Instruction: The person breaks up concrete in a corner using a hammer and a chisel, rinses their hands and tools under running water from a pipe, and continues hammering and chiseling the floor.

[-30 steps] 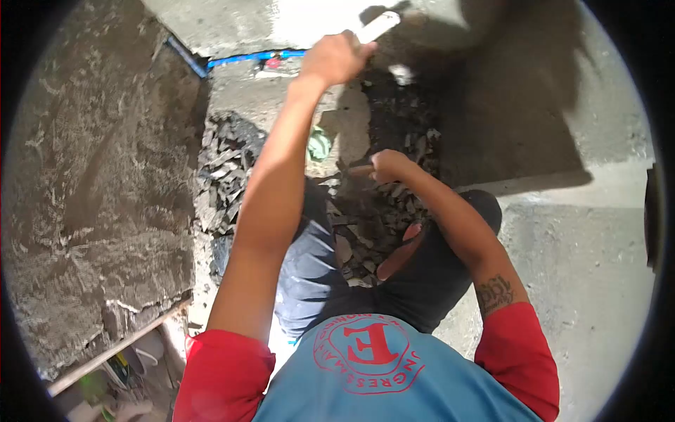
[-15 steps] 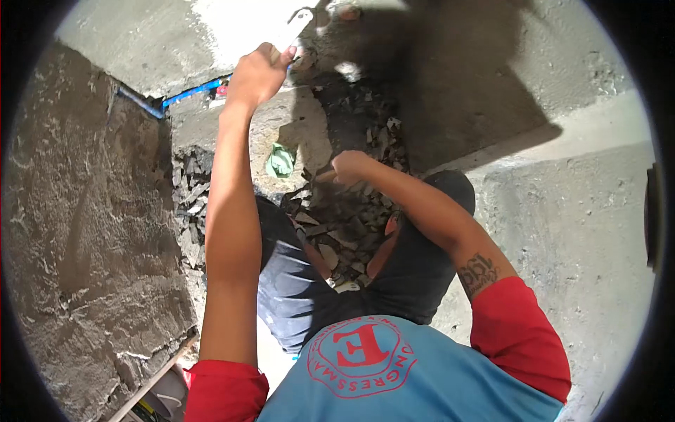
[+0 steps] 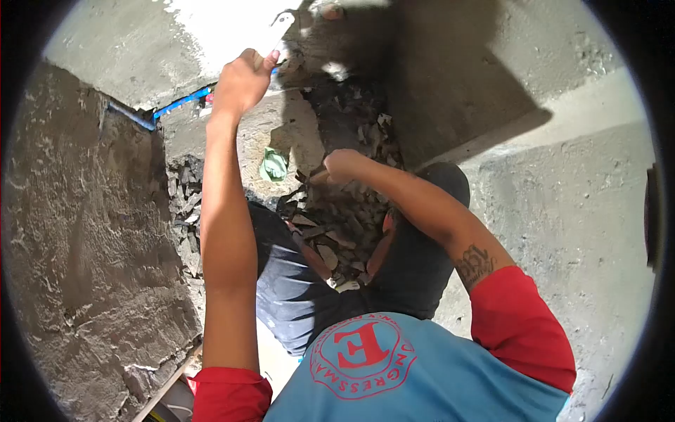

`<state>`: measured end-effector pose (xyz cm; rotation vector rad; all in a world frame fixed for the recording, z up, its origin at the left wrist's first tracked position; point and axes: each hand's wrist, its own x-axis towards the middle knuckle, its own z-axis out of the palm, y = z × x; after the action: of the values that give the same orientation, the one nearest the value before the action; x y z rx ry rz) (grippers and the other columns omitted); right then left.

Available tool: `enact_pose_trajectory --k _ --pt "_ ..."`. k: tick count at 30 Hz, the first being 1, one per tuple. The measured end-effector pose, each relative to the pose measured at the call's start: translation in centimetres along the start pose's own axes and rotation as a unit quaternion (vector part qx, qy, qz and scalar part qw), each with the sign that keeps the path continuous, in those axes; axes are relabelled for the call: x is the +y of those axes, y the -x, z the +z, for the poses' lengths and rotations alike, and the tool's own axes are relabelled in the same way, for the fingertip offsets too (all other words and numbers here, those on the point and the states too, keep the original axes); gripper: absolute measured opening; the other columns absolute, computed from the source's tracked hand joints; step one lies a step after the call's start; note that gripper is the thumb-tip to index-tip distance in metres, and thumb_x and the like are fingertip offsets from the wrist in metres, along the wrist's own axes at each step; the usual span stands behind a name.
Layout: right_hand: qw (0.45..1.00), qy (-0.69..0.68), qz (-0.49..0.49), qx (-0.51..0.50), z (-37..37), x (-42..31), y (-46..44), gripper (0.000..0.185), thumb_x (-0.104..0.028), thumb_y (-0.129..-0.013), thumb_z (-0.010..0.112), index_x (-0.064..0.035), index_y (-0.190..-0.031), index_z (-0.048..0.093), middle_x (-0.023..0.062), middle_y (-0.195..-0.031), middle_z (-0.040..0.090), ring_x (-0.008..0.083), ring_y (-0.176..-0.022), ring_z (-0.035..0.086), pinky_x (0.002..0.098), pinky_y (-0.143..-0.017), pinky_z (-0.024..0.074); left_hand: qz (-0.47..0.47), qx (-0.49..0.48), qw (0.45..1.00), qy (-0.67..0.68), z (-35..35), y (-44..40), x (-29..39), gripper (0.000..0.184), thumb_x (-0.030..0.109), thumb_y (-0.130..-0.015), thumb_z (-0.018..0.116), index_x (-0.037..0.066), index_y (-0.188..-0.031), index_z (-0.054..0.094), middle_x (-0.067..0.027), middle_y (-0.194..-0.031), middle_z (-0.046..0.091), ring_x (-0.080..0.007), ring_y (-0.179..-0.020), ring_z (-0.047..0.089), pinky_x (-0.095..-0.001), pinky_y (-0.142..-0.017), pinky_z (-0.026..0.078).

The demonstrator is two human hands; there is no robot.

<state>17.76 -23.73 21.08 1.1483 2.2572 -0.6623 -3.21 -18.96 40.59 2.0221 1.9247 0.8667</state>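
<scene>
My left hand (image 3: 242, 83) is closed round a pale flat tool (image 3: 283, 27) with a hole near its rounded end, held up by the bright wall. My right hand (image 3: 340, 166) is closed over the dark rubble (image 3: 344, 211) between my knees. A short brown piece sticks out from it to the left; what it belongs to is unclear. Left of that hand, a crumpled green thing (image 3: 273, 165) lies on a pale concrete patch (image 3: 302, 126).
A blue pipe (image 3: 181, 103) runs along the wall's foot at upper left. Rough brown plaster (image 3: 98, 232) fills the left side. Grey concrete (image 3: 562, 204) stands at the right, with a sharp shadow above. More broken pieces (image 3: 184, 197) lie left of my left forearm.
The view has shifted, so the wall, pipe and green thing sit differently in frame. My left hand, still gripping the pale tool, appears further left; my right hand appears slightly further left over the rubble.
</scene>
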Motion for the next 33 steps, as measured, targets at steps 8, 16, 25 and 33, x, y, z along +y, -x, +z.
enact_pose_trajectory --k 8,16,25,33 --pt "0.999 0.007 0.016 -0.034 -0.7 -0.4 0.1 0.023 -0.02 -0.081 0.061 -0.0015 -0.089 0.07 0.0165 -0.091 0.067 0.0333 -0.085 0.065 0.0436 -0.07 0.0511 -0.002 -0.015 1.0 -0.009 0.1 -0.3 0.9 0.055 0.052 -0.091 0.05 -0.003 -0.087 0.058 -0.027 -0.078 0.061 -0.0445 -0.08 0.06 -0.0471 -0.071 0.046" --pt "1.0 0.021 -0.002 0.009 0.1 -0.2 -0.1 0.025 -0.022 -0.081 0.062 -0.0036 -0.096 0.07 0.014 -0.098 0.068 0.0307 -0.091 0.065 0.0432 -0.071 0.0525 -0.01 -0.023 1.0 -0.003 -0.1 -0.1 1.1 0.055 0.051 -0.09 0.051 -0.002 -0.086 0.059 -0.0268 -0.078 0.062 -0.0439 -0.081 0.061 -0.0471 -0.072 0.047" --pt "1.0 0.02 -0.005 0.003 -0.4 -0.3 0.5 0.025 -0.021 -0.081 0.062 -0.0039 -0.098 0.07 0.0141 -0.1 0.068 0.0308 -0.092 0.065 0.0429 -0.073 0.0525 -0.014 -0.034 0.999 -0.014 -0.3 0.0 0.9 0.054 0.051 -0.091 0.05 -0.002 -0.086 0.059 -0.0269 -0.079 0.062 -0.0445 -0.082 0.06 -0.0473 -0.073 0.046" --pt "1.0 0.015 0.021 -0.012 0.0 -0.3 -0.6 0.027 -0.024 -0.075 0.065 -0.0034 -0.092 0.07 0.0133 -0.091 0.068 0.031 -0.086 0.065 0.0434 -0.072 0.0523 0.004 -0.013 1.0 -0.019 0.2 -0.1 0.4 0.059 0.056 -0.091 0.048 -0.002 -0.083 0.056 -0.0241 -0.072 0.059 -0.0407 -0.073 0.059 -0.0453 -0.068 0.045"
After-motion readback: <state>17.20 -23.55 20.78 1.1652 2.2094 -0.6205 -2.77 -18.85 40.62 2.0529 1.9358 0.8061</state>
